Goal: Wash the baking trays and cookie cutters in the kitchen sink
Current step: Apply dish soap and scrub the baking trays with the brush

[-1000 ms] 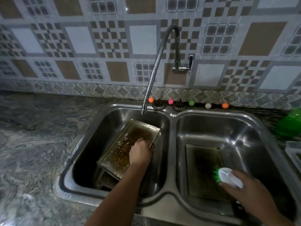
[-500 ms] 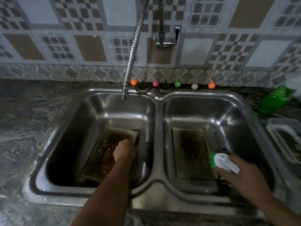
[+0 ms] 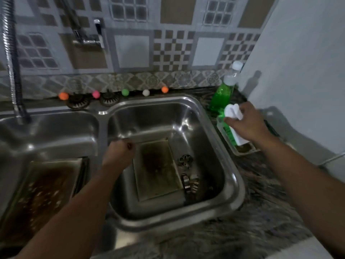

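Note:
A dirty baking tray (image 3: 156, 169) lies flat in the right basin of the steel sink (image 3: 231, 165). Metal cookie cutters (image 3: 184, 161) lie beside its right edge, more of them (image 3: 189, 182) lower down. A second tray (image 3: 46, 186), crusted brown, lies in the left basin. My left hand (image 3: 119, 152) is curled at the right tray's upper left corner; blur hides whether it grips the edge. My right hand (image 3: 246, 124) holds a white-handled brush with green bristles (image 3: 231, 112) above a clear container (image 3: 244, 148) on the counter, right of the sink.
A green dish-soap bottle (image 3: 222, 96) with a white cap stands behind the container, against the white wall. The flexible faucet hose (image 3: 11, 62) hangs over the left basin. Small coloured balls (image 3: 125, 92) and two strainers line the sink's back ledge. Marbled counter surrounds the sink.
My left hand left the left-basin tray and moved to the corner of the right-basin tray. My right hand carried the brush out of the right basin, up to the counter container. The view swung right.

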